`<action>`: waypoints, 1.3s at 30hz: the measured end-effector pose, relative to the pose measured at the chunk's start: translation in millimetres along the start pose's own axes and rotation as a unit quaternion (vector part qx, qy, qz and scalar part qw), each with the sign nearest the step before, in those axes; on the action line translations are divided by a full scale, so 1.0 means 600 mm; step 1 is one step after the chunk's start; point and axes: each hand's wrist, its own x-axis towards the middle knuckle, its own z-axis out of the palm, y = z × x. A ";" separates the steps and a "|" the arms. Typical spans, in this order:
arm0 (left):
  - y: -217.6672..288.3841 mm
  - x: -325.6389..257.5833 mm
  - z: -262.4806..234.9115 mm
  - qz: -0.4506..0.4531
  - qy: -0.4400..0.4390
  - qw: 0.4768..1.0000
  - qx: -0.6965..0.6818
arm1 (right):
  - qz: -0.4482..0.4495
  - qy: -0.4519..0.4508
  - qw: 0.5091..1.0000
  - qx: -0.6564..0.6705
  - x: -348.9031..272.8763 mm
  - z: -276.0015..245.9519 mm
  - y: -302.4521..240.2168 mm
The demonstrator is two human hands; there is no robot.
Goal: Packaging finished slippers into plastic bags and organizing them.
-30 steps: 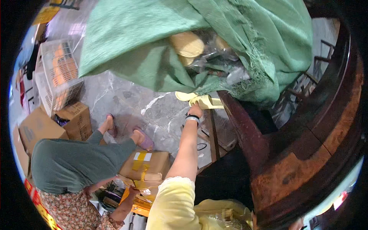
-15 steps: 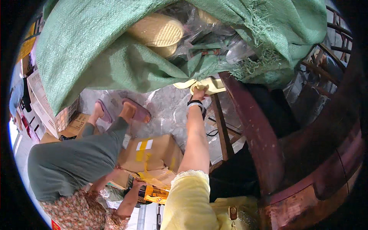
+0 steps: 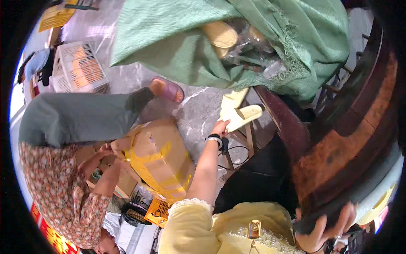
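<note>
Compared with the frame half a second earlier, the view had swung: the co-worker in grey trousers and a floral top (image 3: pixel 63 178) had shifted from the lower left to fill the left side, and the taped cardboard box (image 3: pixel 158 158) appeared larger and nearer the centre. The left hand (image 3: pixel 220 127), with a dark band and bracelet at the wrist, was extended to the pale yellow slipper (image 3: pixel 243 116), its fingers touching the near end; whether the sole was actually gripped could not be told. A second pale slipper (image 3: pixel 231 100) lay just beside and partly under the first, on the marbled floor (image 3: pixel 198 110) below the green woven sack (image 3: pixel 177 38). The right hand (image 3: pixel 325 230) was seen at the lower right, fingers curled over the dark wooden furniture edge (image 3: pixel 321 169), apparently for support. The box was steadied by the co-worker's hands (image 3: pixel 112 148).

Progress was judged early: the slipper had been reached but not lifted, and both slippers remained on the floor beside the wooden leg.
</note>
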 end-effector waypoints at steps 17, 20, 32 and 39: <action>-0.060 -0.476 -0.153 0.345 0.020 0.929 -0.132 | -0.091 0.139 0.961 0.222 -0.036 -0.061 -0.008; -0.047 -0.583 -0.140 0.415 0.034 0.902 -0.113 | -0.080 0.189 0.890 0.408 -0.087 -0.066 -0.011; 0.096 -0.971 0.062 0.751 -0.113 0.644 -0.095 | -0.015 0.270 0.850 0.453 -0.211 -0.048 0.050; 0.208 -1.163 0.301 0.802 -0.184 0.565 0.061 | 0.103 0.395 0.827 0.386 -0.294 -0.042 0.123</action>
